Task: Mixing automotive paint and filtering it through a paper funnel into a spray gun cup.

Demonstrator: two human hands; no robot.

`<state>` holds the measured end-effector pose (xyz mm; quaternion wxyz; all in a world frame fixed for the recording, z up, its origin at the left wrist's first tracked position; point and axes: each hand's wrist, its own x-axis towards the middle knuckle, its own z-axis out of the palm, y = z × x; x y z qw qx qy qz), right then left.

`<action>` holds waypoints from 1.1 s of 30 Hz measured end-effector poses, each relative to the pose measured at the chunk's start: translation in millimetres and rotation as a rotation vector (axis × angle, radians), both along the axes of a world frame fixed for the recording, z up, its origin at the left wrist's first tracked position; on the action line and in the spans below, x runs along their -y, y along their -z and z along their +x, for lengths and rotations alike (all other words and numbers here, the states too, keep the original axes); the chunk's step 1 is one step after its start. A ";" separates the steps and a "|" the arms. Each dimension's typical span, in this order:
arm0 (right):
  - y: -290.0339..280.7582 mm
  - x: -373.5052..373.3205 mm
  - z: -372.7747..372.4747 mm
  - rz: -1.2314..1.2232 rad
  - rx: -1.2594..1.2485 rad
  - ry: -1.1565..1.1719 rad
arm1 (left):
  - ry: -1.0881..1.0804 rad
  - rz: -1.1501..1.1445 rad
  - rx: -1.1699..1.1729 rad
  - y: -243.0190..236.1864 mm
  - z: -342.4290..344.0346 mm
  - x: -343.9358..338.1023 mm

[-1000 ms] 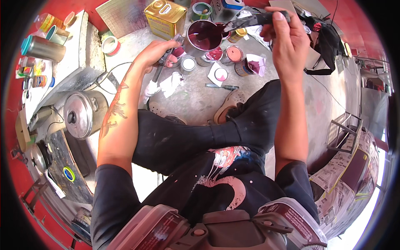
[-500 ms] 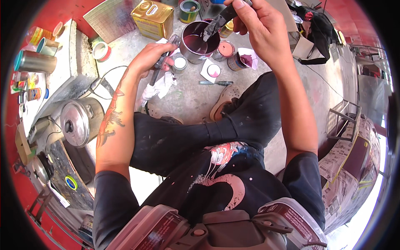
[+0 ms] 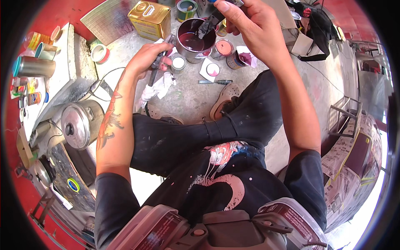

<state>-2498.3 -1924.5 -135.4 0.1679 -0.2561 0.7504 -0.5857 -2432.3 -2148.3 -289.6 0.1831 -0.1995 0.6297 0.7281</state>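
Observation:
On the concrete floor in front of me stands a metal pot [image 3: 192, 53] with dark red liquid inside. A dark grey handle [image 3: 154, 76] beside its left side is gripped in my left hand [image 3: 146, 58]; whether it joins the pot is partly hidden by my fingers. My right hand [image 3: 259, 34] pinches a dark flat stirring tool [image 3: 212, 21] above the pot. The tool's grey-crusted lower end slants down inside the rim. Close to the pot sit an open can of white paint [image 3: 178, 63] and a cup of salmon-pink paint [image 3: 224, 48].
A white rag [image 3: 159, 88] lies below my left hand. Near my shoe are a small white-and-pink cup [image 3: 213, 69] and a flat tool [image 3: 215, 81]. A gold can [image 3: 150, 21] stands behind, a lidded pot [image 3: 77, 125] at left, and a newspaper-masked panel [image 3: 346, 183] at right.
The view has shifted slightly. The pot and stirring tool sit a little farther left, with my right hand moved left too. Both grips look the same.

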 end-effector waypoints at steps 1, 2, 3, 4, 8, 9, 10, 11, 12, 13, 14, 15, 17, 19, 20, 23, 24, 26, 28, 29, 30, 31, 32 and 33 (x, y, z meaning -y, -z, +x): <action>-0.1 0.2 -0.1 0.014 0.002 -0.005 | 0.001 0.000 0.000 -0.9 0.2 -0.2; -0.9 0.3 -0.5 0.029 0.005 -0.010 | 0.000 0.000 0.000 -1.8 0.3 -0.2; -2.2 0.1 -1.4 0.028 0.005 -0.009 | -0.002 0.000 -0.001 -2.6 0.4 -0.3; -4.2 -0.1 -2.8 0.155 -0.130 -0.031 | 0.000 -0.001 -0.001 -3.2 0.3 -0.3; -10.6 -2.8 -2.9 0.352 -0.365 0.032 | -0.005 -0.002 0.006 -3.9 0.2 -0.5; -10.3 -2.0 -2.1 0.351 -0.365 0.032 | -0.006 0.003 0.005 -3.6 0.2 -0.6; -9.4 -1.1 -1.0 0.307 -0.402 0.034 | -0.006 0.003 0.006 -3.2 0.0 -0.6; -8.7 -0.7 -0.4 0.262 -0.440 0.036 | 0.001 0.000 0.005 -2.6 -0.3 -0.7; -8.4 -0.3 -0.6 0.261 -0.439 0.037 | 0.008 -0.002 0.005 -1.9 -0.7 -0.7; -8.3 0.0 -1.2 0.286 -0.367 0.010 | 0.009 -0.002 0.005 -1.3 -1.0 -0.7; -8.2 0.2 -1.6 0.310 -0.295 -0.017 | 0.014 -0.011 0.006 -0.6 -1.3 -0.4; -9.1 -0.7 -1.7 0.310 -0.294 -0.016 | 0.019 -0.020 0.007 0.0 -1.6 -0.1; -12.1 -1.9 -2.8 0.336 -0.371 -0.064 | 0.026 -0.028 0.003 1.2 -2.3 1.1; -14.9 0.0 -3.5 0.369 -0.370 -0.021 | 0.028 -0.040 0.002 1.5 -2.3 3.1; -15.9 1.9 -3.5 0.403 -0.370 0.021 | 0.033 -0.049 0.002 1.6 -2.6 4.2; -17.1 9.6 -1.9 0.225 -0.429 -0.085 | 0.041 -0.068 0.044 -0.6 -3.7 12.8; -18.1 11.3 -2.2 0.301 -0.302 -0.058 | 0.022 -0.081 0.044 -1.3 -3.8 15.5; -20.0 13.0 -3.0 0.296 -0.333 -0.078 | 0.004 -0.116 0.063 -2.1 -4.7 20.2; -18.7 18.8 -5.3 0.294 -0.365 -0.097 | -0.029 -0.104 0.047 -1.9 -3.6 24.4; -16.6 26.5 -9.1 0.267 -0.538 -0.094 | -0.054 -0.086 0.035 -1.7 -3.0 26.4; -15.6 31.0 -10.3 0.239 -0.710 -0.090 | -0.060 -0.089 0.038 -1.5 -3.2 28.7; -15.5 31.1 -10.5 0.239 -0.709 -0.089 | -0.058 -0.088 0.029 -1.1 -2.8 30.6; -16.8 29.5 -10.5 0.317 -0.606 -0.075 | -0.066 -0.085 0.025 -0.6 -2.6 32.4; -17.5 28.9 -10.7 0.393 -0.503 -0.062 | -0.073 -0.080 0.029 -0.3 -2.5 34.3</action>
